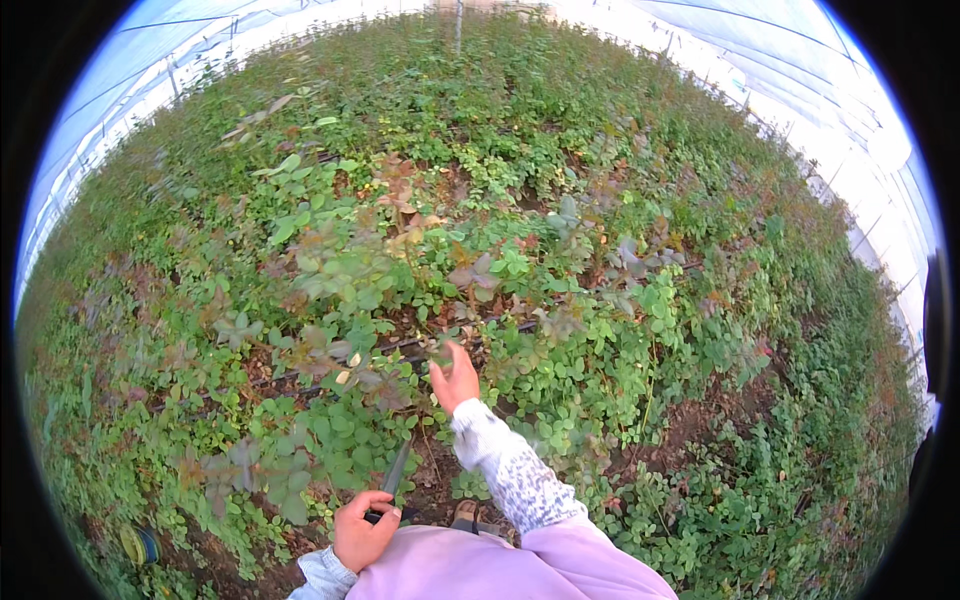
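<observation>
My left hand [362, 533] is low in the picture, closed around the dark handle of a cutting tool [394, 476] whose blade points up toward the leaves. My right hand [456, 380] reaches forward in a patterned white sleeve, fingers apart, touching the leaves and stems of a green plant [440, 350] with reddish young shoots. Nothing is in the right hand. A thin dark irrigation hose [400, 345] runs across the soil just beyond the right hand.
Dense rows of leafy green and reddish plants [480, 200] fill the ground in all directions. Bare brown soil [700, 420] shows to the right. White greenhouse sheeting [830, 90] curves along the far edges. A small round yellow-and-blue object [140, 545] lies at the lower left.
</observation>
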`<state>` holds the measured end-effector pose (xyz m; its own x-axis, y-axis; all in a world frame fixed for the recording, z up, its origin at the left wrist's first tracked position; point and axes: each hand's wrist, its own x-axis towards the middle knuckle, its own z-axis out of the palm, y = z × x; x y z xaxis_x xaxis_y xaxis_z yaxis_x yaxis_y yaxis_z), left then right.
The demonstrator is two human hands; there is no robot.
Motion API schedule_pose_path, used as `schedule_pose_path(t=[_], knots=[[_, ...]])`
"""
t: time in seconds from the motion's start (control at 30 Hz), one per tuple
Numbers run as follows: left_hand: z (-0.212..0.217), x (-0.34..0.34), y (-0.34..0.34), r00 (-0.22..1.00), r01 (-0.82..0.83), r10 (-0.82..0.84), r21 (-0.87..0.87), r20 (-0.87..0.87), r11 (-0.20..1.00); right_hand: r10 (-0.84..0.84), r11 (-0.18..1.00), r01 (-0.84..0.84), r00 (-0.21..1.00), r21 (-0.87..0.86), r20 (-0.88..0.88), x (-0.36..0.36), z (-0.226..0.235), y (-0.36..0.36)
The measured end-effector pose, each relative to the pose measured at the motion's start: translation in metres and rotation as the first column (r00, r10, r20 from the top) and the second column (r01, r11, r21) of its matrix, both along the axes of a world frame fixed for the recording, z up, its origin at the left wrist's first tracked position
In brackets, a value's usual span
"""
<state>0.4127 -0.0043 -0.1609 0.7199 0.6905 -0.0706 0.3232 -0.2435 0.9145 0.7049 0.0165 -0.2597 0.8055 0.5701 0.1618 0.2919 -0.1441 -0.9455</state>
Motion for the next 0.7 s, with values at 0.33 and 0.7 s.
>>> schedule_pose_path(t=[0.33, 0.7], knots=[[0.0, -0.004, 0.024, 0.986, 0.16, -0.158, -0.035, 0.059, 0.987, 0.139, 0.805, -0.336, 0.908, -0.489, -0.395, -0.127, -0.123, -0.148], [0.073, -0.072, 0.008, 0.955, 0.172, -0.2, 0.14, 0.219, 0.975, 0.158, 0.838, -0.26, 0.957, -0.48, -0.242, -0.158, -0.147, -0.187]])
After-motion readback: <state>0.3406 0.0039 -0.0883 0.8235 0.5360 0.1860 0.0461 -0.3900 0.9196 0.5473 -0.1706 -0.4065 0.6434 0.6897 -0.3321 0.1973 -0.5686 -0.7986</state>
